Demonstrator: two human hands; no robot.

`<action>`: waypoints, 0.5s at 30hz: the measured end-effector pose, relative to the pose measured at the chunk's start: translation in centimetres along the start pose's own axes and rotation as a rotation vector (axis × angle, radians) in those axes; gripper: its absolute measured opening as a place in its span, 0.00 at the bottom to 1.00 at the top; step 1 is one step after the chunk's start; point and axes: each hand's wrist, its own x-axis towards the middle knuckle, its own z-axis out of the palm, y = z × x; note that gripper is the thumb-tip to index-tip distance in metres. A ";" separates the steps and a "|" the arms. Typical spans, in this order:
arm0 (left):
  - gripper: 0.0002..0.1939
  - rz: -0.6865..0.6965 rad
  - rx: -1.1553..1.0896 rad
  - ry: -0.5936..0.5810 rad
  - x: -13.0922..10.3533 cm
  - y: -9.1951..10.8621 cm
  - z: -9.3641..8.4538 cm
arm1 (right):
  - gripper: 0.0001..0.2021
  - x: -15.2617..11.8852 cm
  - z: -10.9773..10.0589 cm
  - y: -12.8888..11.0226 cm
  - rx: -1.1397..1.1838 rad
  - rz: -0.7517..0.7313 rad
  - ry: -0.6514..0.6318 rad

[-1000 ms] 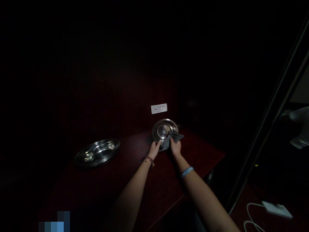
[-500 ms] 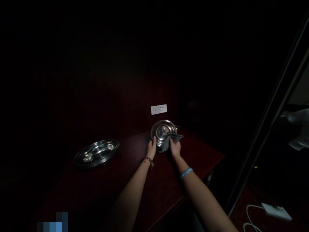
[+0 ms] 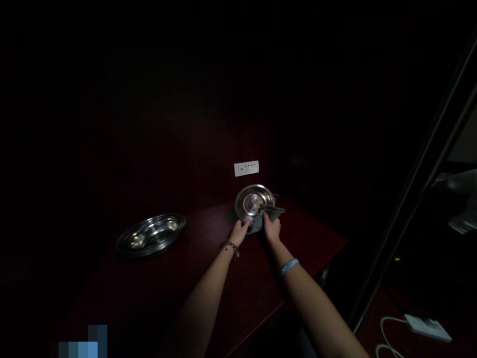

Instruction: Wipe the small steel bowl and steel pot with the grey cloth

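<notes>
A round, shiny metal lid or dish (image 3: 248, 201) is held tilted above the dark red table, its ringed face toward me. My left hand (image 3: 239, 231) grips its lower left edge, with the thumb on the rim. At the lower right edge, my right hand (image 3: 272, 227) is closed on a grey cloth (image 3: 275, 211), which lies against the rim and covers part of it. The fingers behind the metal and the cloth are hidden. A small loop, perhaps a handle, shows behind the right edge.
Shallow metal dishes, seemingly stacked, (image 3: 151, 236) rest on the table (image 3: 253, 278) at the left. A white socket panel (image 3: 246, 168) is on the wall behind. At the lower right lies a white power strip (image 3: 428, 327) with a cable, beyond a dark upright frame.
My left thumb has moved right along the lower rim, closer to the cloth. The cloth has shifted slightly, and my right hand still holds it.
</notes>
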 end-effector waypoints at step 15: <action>0.16 -0.044 -0.046 0.111 0.1 0.9 0.0 | 0.17 -0.3 0.0 -0.4 0.017 -0.003 -0.016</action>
